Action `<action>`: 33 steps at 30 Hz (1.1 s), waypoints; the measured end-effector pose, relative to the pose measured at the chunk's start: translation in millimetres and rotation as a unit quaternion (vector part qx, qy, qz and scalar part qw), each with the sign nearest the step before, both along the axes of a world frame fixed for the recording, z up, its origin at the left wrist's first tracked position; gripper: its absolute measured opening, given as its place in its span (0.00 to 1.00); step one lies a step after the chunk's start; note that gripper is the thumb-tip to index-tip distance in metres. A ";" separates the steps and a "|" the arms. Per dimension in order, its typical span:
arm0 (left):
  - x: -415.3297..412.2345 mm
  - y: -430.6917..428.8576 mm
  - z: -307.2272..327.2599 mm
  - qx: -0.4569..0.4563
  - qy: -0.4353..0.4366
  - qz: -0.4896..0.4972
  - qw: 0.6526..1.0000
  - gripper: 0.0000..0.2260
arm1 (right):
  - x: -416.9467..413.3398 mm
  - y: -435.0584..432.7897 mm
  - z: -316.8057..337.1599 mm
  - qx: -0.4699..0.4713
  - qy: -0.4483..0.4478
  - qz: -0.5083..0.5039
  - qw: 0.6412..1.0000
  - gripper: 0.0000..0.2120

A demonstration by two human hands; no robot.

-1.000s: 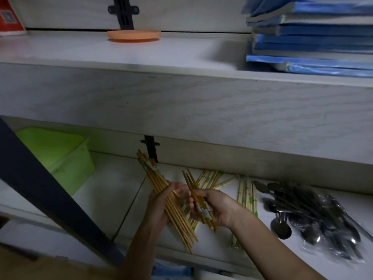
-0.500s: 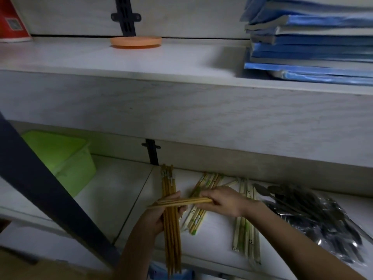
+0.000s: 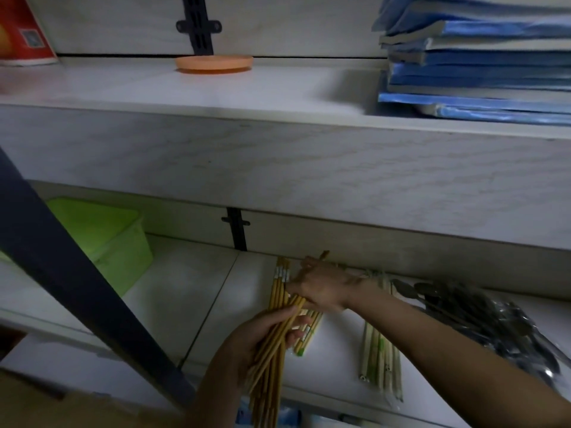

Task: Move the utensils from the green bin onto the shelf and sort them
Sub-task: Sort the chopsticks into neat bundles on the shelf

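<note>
On the lower shelf (image 3: pixel 191 291) my left hand (image 3: pixel 262 338) grips a bundle of brown chopsticks (image 3: pixel 275 350) that point toward the back wall. My right hand (image 3: pixel 321 285) reaches across, over the bundle's far part, and pinches a few brown chopsticks (image 3: pixel 323 256) whose tips stick up behind its fingers. A wrapped set with green ends (image 3: pixel 306 338) lies under the hands. Pale wrapped chopsticks (image 3: pixel 381 362) lie to the right. Metal spoons in clear plastic (image 3: pixel 482 313) lie at the far right. The green bin (image 3: pixel 105 239) stands at the left of the shelf.
A dark slanted post (image 3: pixel 77 288) crosses the left foreground in front of the bin. The upper shelf carries an orange dish (image 3: pixel 214 62), a red box (image 3: pixel 21 32) at the left and a stack of blue folders (image 3: pixel 475 54) at the right. A black bracket (image 3: pixel 236 228) is on the back wall.
My right hand turned its few chopsticks from lying crosswise over the bundle and moved them back toward the wall. The left hand's bundle stays upright along the shelf.
</note>
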State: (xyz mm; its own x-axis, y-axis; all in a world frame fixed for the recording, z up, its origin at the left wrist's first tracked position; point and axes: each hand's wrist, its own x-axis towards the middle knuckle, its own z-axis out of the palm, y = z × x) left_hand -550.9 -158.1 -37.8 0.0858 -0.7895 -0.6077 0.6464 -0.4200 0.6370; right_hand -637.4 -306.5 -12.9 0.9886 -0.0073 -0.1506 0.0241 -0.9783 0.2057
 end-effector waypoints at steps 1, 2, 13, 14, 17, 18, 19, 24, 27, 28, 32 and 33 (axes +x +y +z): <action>0.7 0.0 -1.1 0.005 0.005 0.009 1.000 0.07 | 2.5 1.3 -2.8 0.008 -0.007 -0.005 1.000 0.13; 2.3 0.0 -3.1 0.007 0.009 0.018 1.000 0.06 | 3.0 3.8 -3.6 0.029 -0.022 -0.018 0.999 0.14; 13.9 13.5 -18.2 -0.026 -0.014 0.047 0.998 0.06 | 26.3 56.2 -43.7 0.702 -0.147 -0.467 0.517 0.26; 13.2 13.5 -19.5 -0.019 -0.024 0.043 0.999 0.07 | 29.5 61.3 -40.8 0.700 -0.154 -0.470 0.516 0.23; 12.5 15.2 -20.0 -0.017 -0.022 0.052 0.998 0.08 | 35.1 71.1 -39.2 0.700 -0.155 -0.468 0.517 0.16; 13.4 16.0 -20.3 -0.018 -0.018 0.054 0.998 0.08 | 35.6 72.4 -38.4 0.705 -0.148 -0.460 0.518 0.15; 15.0 16.8 -20.3 -0.015 -0.015 0.057 0.998 0.08 | 36.3 73.0 -36.9 0.708 -0.139 -0.453 0.524 0.15; 32.1 18.4 -24.8 -0.021 0.030 0.108 0.993 0.07 | 34.6 68.4 -42.4 0.652 -0.090 -0.397 0.640 0.26; 47.6 21.9 -30.4 -0.027 0.044 0.131 0.990 0.09 | 23.8 50.3 -64.2 0.412 -0.156 -0.413 0.798 0.22; 51.7 23.4 -32.1 -0.027 0.042 0.135 0.990 0.10 | 18.2 44.5 -70.0 0.332 -0.163 -0.416 0.831 0.20; 58.2 25.6 -36.3 -0.027 0.039 0.149 0.988 0.10 | 12.8 31.6 -79.2 0.240 -0.137 -0.440 0.854 0.19; 57.8 25.7 -36.4 -0.027 0.043 0.149 0.987 0.10 | 15.9 30.5 -77.8 0.233 -0.132 -0.453 0.851 0.20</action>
